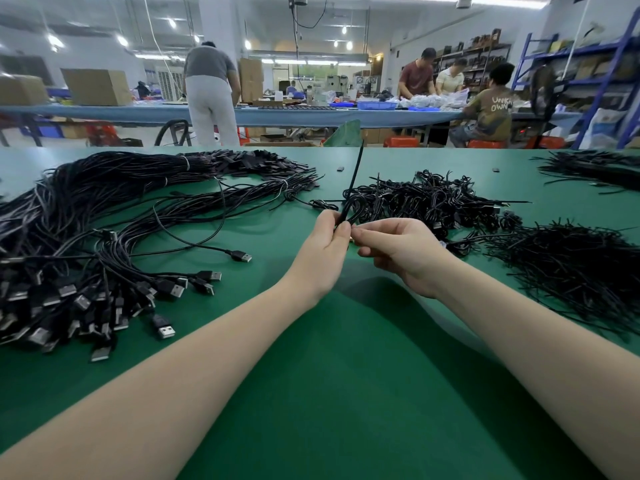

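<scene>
My left hand (323, 252) grips a small coiled black cable (354, 209) above the green table (339, 393). A black twist tie (354, 180) sticks up from the coil between my fingers. My right hand (401, 252) meets the left one at the coil and pinches the tie's lower end with its fingertips. Both hands hover in the middle of the table, just in front of a pile of tied coiled cables (433, 199).
A large bundle of black USB cables (104, 244) spreads over the left, plugs toward me. A heap of black twist ties (575, 268) lies right, more ties (595, 168) far right. Several people work at a blue table (277, 114) behind, with shelves (588, 71) at right.
</scene>
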### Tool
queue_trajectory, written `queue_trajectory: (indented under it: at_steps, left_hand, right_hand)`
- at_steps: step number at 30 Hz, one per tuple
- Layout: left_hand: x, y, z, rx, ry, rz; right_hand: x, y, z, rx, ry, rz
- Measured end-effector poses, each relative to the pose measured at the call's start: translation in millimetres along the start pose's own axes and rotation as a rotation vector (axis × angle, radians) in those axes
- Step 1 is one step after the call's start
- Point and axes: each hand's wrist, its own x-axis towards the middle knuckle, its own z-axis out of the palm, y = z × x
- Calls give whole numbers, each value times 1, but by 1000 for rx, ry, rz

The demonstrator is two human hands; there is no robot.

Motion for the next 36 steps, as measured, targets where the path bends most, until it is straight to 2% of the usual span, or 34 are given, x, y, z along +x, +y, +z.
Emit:
queue_trajectory:
  at_steps: [6, 11, 19, 32, 34, 36]
  left_hand:
    - [-2, 1, 0, 5, -1, 9]
    - [-2, 0, 1, 37, -5, 23]
    - [-1, 0, 3, 62, 31, 18]
    - [4, -3, 2, -6, 35, -28]
    - [3, -2, 2, -7, 23, -32]
    - [2, -1, 3, 1, 27, -42]
  right_hand:
    - [1, 0, -1, -21, -18, -16]
    - [3, -5, -6, -222, 11, -84]
    - [4, -5, -7, -243, 4, -61]
    - [5, -1, -4, -43, -24, -19]
    - [5, -3, -5, -120, 1, -72]
    - [5, -4, -5, -351, 84, -212]
